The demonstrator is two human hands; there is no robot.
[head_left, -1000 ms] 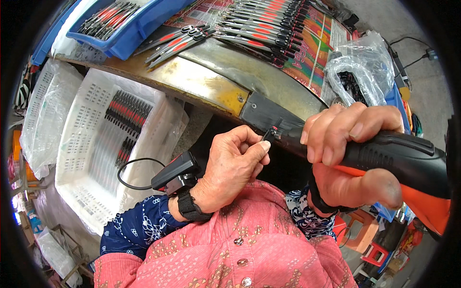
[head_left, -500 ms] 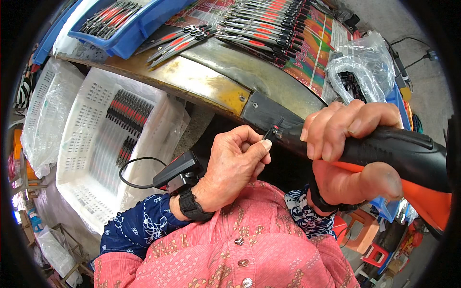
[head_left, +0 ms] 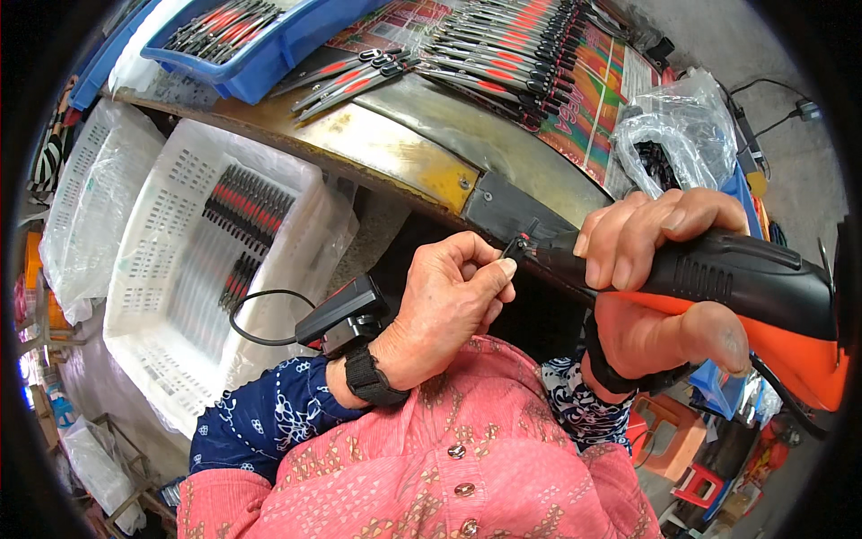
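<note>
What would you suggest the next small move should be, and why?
Perhaps steady the small dark part at the narrow nose of the black-and-orange tool, since the left hand pinches it there and the right hand grips the tool.

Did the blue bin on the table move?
No. The blue plastic bin sits in the same place on the table; only the camera's view shifted a little.

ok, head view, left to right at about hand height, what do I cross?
plastic-wrapped white basket → white perforated crate → left hand → right hand. Black-and-orange tool left out: shows on both sides of the right hand.
</note>
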